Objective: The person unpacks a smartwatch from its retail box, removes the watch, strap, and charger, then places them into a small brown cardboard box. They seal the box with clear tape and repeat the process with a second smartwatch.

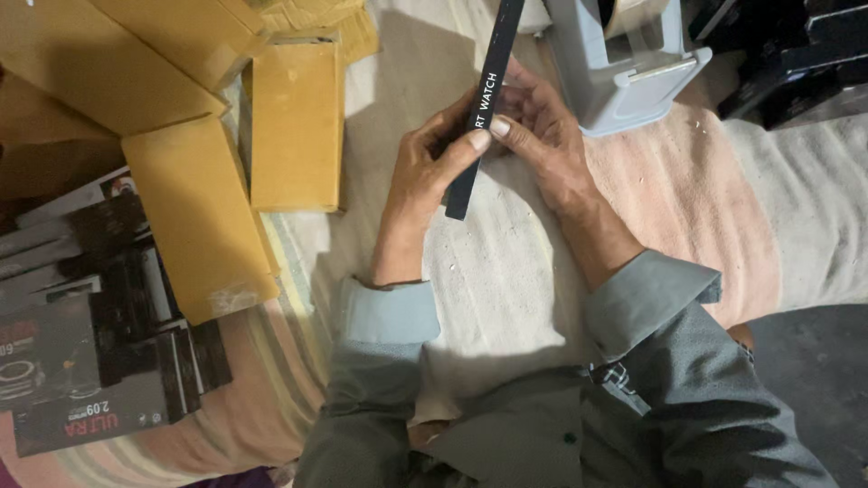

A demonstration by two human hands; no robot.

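Black slim box (484, 108) is clamped by both hands' fingers: left hand (425, 172), right hand (542, 136) | firm edge grip is advised over blanket (687, 199).

The top edge cuts off the upper end of the long black box (484, 108) and most of the grey tape dispenser (624, 68). Fingers (529, 95) of the right hand (542, 136) lie partly hidden behind that box. The left edge crops the dark printed cartons (81, 361).
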